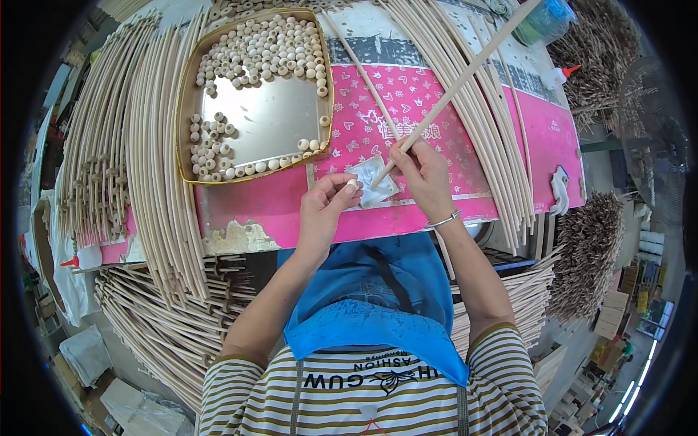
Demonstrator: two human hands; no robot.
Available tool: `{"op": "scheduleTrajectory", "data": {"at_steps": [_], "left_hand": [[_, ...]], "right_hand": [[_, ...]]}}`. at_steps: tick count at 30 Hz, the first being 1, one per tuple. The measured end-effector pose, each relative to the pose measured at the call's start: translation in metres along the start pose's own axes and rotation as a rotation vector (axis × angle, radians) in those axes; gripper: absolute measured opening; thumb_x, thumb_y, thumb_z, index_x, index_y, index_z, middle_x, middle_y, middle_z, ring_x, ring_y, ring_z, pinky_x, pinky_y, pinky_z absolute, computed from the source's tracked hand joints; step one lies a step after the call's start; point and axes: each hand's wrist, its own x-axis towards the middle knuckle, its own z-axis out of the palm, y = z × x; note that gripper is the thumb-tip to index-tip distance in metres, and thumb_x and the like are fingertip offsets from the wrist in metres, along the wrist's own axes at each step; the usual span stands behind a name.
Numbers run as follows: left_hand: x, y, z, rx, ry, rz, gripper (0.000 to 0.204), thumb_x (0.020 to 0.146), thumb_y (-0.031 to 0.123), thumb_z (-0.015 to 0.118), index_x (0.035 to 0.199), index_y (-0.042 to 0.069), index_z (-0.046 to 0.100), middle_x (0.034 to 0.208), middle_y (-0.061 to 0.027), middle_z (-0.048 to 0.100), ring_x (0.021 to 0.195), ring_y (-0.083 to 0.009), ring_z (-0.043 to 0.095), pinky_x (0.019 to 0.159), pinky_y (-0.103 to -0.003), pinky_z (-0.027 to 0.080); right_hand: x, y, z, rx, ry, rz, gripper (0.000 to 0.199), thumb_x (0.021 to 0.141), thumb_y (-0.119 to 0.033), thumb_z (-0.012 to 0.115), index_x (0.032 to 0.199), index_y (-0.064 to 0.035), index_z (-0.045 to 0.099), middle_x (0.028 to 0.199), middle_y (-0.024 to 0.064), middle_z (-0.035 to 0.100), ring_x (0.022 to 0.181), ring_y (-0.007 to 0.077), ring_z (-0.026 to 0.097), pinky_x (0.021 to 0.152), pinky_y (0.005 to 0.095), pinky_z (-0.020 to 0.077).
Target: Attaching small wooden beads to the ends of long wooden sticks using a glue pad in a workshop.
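My right hand (425, 178) is closed around a long wooden dowel (469, 76), which slants up to the far right. The dowel's lower end rests on or just above a small white glue-smeared sheet or shallow tray (369, 168); I cannot tell which. To its left, my left hand (323, 211) pinches a small pale wooden bead (353, 184) between thumb and fingertips, mostly covered by them. Left of my hands lies a yellow-rimmed tray (331, 94) of round wooden beads (269, 43), most gathered at its far side.
Dowels (465, 94) lie in a row on the pink table cover (363, 102) at right, with more (163, 145) at left. A glue bottle with a red tip (558, 76) stands far right. Bundled sticks (585, 254) fill the right side; others (160, 320) lie below the table edge.
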Motion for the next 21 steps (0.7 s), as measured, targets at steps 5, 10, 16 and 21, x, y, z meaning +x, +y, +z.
{"op": "scheduleTrajectory", "data": {"at_steps": [5,10,16,21], "left_hand": [[-0.001,0.007,-0.003,-0.099,-0.008,-0.042,0.026,0.101,0.015,0.061,0.121,-0.001,0.062,0.109,-0.0102,0.070,0.101,-0.0163,0.067,0.091,-0.031,0.055],[-0.008,0.012,-0.001,-0.218,-0.033,-0.110,0.024,0.101,0.013,0.061,0.121,0.000,0.063,0.110,-0.0099,0.069,0.100,-0.0152,0.067,0.092,-0.031,0.056],[-0.012,0.017,0.008,-0.355,-0.131,-0.139,0.024,0.100,0.011,0.062,0.121,-0.001,0.063,0.112,-0.0113,0.070,0.104,-0.0177,0.068,0.095,-0.031,0.057],[-0.014,0.016,0.007,-0.350,-0.120,-0.117,0.025,0.100,0.011,0.062,0.121,-0.001,0.062,0.113,-0.0114,0.069,0.105,-0.0179,0.068,0.095,-0.032,0.057]], "right_hand": [[-0.001,-0.004,-0.015,0.369,-0.004,0.216,0.017,0.103,-0.017,0.058,0.104,-0.0003,0.061,0.084,0.0053,0.067,0.073,0.0111,0.065,0.066,0.0245,0.0535],[0.002,-0.023,-0.027,0.497,0.061,0.259,0.018,0.104,-0.021,0.057,0.104,-0.0028,0.061,0.083,0.0052,0.065,0.074,0.0125,0.065,0.070,0.0282,0.0544],[0.000,-0.018,-0.030,0.568,0.049,0.252,0.020,0.105,-0.023,0.055,0.103,-0.0037,0.061,0.084,0.0051,0.065,0.075,0.0130,0.065,0.072,0.0288,0.0547],[-0.004,-0.028,-0.022,0.557,0.064,0.254,0.020,0.105,-0.023,0.055,0.101,-0.0039,0.060,0.082,0.0049,0.065,0.075,0.0131,0.065,0.071,0.0282,0.0542]]}}
